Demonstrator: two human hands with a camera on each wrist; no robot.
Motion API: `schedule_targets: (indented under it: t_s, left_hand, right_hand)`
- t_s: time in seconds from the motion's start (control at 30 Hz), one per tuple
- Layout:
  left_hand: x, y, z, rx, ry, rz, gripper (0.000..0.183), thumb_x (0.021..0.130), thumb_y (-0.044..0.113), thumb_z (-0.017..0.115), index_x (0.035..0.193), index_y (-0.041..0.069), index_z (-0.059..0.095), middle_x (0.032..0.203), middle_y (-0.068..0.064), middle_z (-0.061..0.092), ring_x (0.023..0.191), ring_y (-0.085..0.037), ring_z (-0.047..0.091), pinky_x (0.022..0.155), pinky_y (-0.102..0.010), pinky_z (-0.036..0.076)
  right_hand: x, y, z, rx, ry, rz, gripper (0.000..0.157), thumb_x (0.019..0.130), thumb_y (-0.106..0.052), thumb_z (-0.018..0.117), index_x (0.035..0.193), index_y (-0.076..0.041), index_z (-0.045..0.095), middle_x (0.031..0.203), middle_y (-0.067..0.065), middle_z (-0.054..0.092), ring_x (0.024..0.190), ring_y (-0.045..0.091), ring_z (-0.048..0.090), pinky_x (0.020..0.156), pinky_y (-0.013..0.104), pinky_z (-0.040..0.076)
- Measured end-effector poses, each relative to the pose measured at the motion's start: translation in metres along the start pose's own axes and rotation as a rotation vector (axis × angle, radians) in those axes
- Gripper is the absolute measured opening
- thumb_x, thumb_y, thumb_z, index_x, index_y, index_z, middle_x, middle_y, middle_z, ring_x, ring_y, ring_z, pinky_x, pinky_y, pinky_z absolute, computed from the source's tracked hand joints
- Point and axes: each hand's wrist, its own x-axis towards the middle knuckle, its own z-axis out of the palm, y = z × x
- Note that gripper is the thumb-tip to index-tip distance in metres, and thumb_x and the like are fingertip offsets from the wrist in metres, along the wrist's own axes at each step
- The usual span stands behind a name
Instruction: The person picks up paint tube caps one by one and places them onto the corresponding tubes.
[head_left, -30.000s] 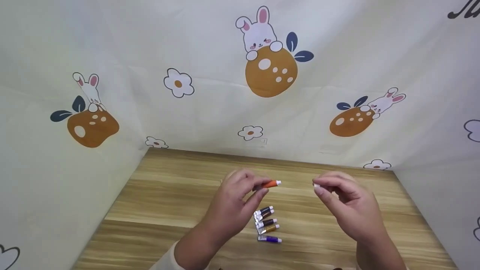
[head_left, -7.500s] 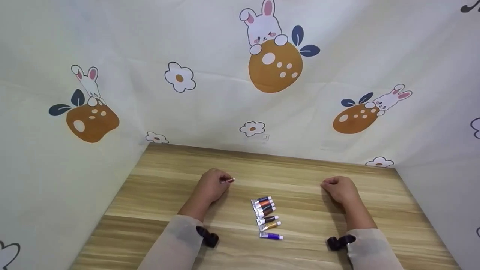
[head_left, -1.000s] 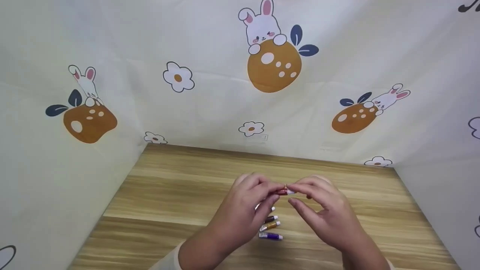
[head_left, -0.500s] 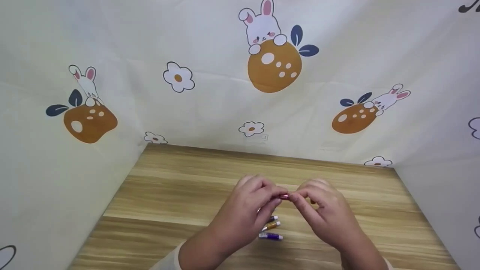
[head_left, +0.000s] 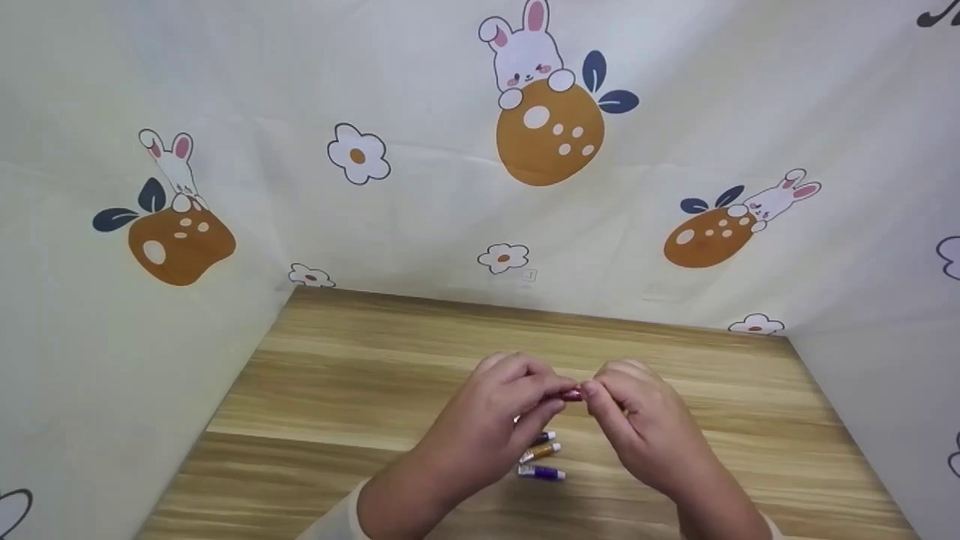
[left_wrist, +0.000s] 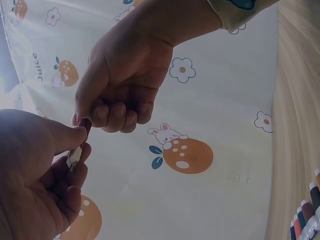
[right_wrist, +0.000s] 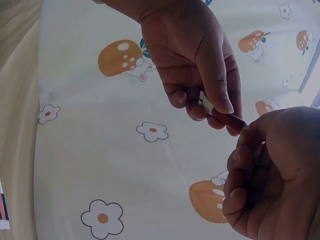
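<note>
Both hands are together over the table, around a small dark red paint tube (head_left: 572,395). My left hand (head_left: 487,424) pinches the tube's body between thumb and fingers; its pale crimped end (left_wrist: 74,157) shows under the left thumb in the left wrist view. My right hand (head_left: 649,431) pinches the other end with thumb and curled forefinger, hiding the white cap. In the right wrist view the red body (right_wrist: 232,120) spans the gap between both hands. Beneath the hands lie a gold paint tube (head_left: 544,451) and a purple paint tube (head_left: 541,472).
Further tubes in the row are partly covered by the left hand; several capped paint tubes (left_wrist: 306,217) show at the left wrist view's lower right corner. The wooden table (head_left: 337,375) meets a printed cloth backdrop (head_left: 420,225) at its back and sides.
Since a second ago, the right thumb has closed in on the tube's cap end, covering the white cap. Earlier, the left hand held an orange tube, which afterwards lay in the row.
</note>
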Motion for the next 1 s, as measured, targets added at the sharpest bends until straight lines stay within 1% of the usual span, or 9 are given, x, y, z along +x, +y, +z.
schedule_targets:
  t_s: [0.17, 0.27, 0.33, 0.47, 0.6, 0.7, 0.77, 0.9, 1.0]
  left_hand:
    - [0.003, -0.008, -0.001, -0.021, -0.018, -0.028, 0.021, 0.105, 0.023, 0.071, 0.125, 0.025, 0.078, 0.116, 0.012, 0.077, 0.105, -0.009, 0.068, 0.091, -0.028, 0.056]
    - [0.003, -0.013, 0.001, -0.023, -0.032, -0.055, 0.021, 0.105, 0.022, 0.071, 0.124, 0.026, 0.078, 0.117, 0.012, 0.078, 0.105, -0.008, 0.069, 0.092, -0.028, 0.057]
    - [0.004, -0.016, 0.003, -0.024, -0.036, -0.058, 0.021, 0.106, 0.022, 0.069, 0.124, 0.025, 0.078, 0.118, 0.012, 0.079, 0.105, -0.008, 0.071, 0.092, -0.028, 0.057]
    - [0.004, -0.023, 0.009, -0.025, -0.047, -0.084, 0.020, 0.106, 0.022, 0.069, 0.123, 0.025, 0.079, 0.117, 0.012, 0.079, 0.107, -0.008, 0.072, 0.094, -0.028, 0.058]
    - [0.005, -0.035, 0.017, -0.019, -0.095, -0.172, 0.021, 0.104, 0.021, 0.071, 0.122, 0.027, 0.079, 0.118, 0.012, 0.080, 0.108, -0.009, 0.073, 0.095, -0.031, 0.058]
    - [0.004, -0.048, 0.027, -0.010, -0.139, -0.240, 0.021, 0.103, 0.021, 0.072, 0.122, 0.028, 0.080, 0.119, 0.012, 0.080, 0.110, -0.010, 0.073, 0.098, -0.033, 0.059]
    - [0.003, -0.056, 0.033, 0.000, -0.169, -0.273, 0.021, 0.103, 0.021, 0.073, 0.121, 0.029, 0.080, 0.120, 0.012, 0.080, 0.111, -0.011, 0.073, 0.100, -0.035, 0.058]
    - [0.002, -0.069, 0.044, 0.020, -0.223, -0.341, 0.022, 0.102, 0.020, 0.073, 0.120, 0.030, 0.080, 0.121, 0.012, 0.080, 0.113, -0.012, 0.073, 0.101, -0.037, 0.058]
    - [0.000, -0.076, 0.051, 0.047, -0.267, -0.386, 0.022, 0.102, 0.018, 0.073, 0.119, 0.028, 0.081, 0.120, 0.010, 0.080, 0.113, -0.013, 0.073, 0.102, -0.038, 0.058]
  right_hand:
    - [0.003, 0.005, 0.002, 0.016, -0.014, 0.137, 0.029, 0.103, -0.006, 0.067, 0.080, -0.022, 0.065, 0.076, -0.022, 0.052, 0.078, 0.001, 0.052, 0.069, 0.025, 0.045]
    - [0.004, 0.009, 0.004, 0.022, -0.052, 0.234, 0.028, 0.106, -0.012, 0.066, 0.081, -0.023, 0.067, 0.076, -0.023, 0.052, 0.077, 0.002, 0.052, 0.069, 0.027, 0.046]
    - [0.005, 0.012, 0.004, 0.024, -0.083, 0.293, 0.028, 0.108, -0.017, 0.065, 0.081, -0.025, 0.067, 0.075, -0.023, 0.052, 0.075, 0.003, 0.051, 0.068, 0.027, 0.046]
    - [0.007, 0.017, 0.005, 0.018, -0.150, 0.380, 0.026, 0.109, -0.025, 0.063, 0.083, -0.025, 0.069, 0.076, -0.019, 0.054, 0.075, 0.005, 0.052, 0.069, 0.027, 0.047]
    - [0.008, 0.019, 0.002, -0.012, -0.198, 0.454, 0.021, 0.107, -0.036, 0.068, 0.086, -0.031, 0.071, 0.079, -0.015, 0.057, 0.076, 0.007, 0.054, 0.070, 0.026, 0.047]
    - [0.008, 0.018, 0.000, -0.020, -0.211, 0.488, 0.019, 0.104, -0.042, 0.071, 0.087, -0.032, 0.070, 0.082, -0.013, 0.060, 0.076, 0.008, 0.055, 0.070, 0.025, 0.048]
    - [0.008, 0.018, -0.001, -0.017, -0.217, 0.495, 0.020, 0.103, -0.043, 0.072, 0.087, -0.031, 0.070, 0.082, -0.012, 0.061, 0.076, 0.008, 0.055, 0.069, 0.024, 0.049]
    - [0.010, 0.022, -0.001, -0.017, -0.230, 0.498, 0.019, 0.103, -0.043, 0.072, 0.089, -0.030, 0.072, 0.084, -0.011, 0.063, 0.077, 0.009, 0.057, 0.070, 0.024, 0.050]
    - [0.011, 0.027, -0.001, -0.011, -0.238, 0.522, 0.019, 0.103, -0.043, 0.071, 0.091, -0.028, 0.073, 0.085, -0.010, 0.064, 0.078, 0.010, 0.058, 0.072, 0.025, 0.050]
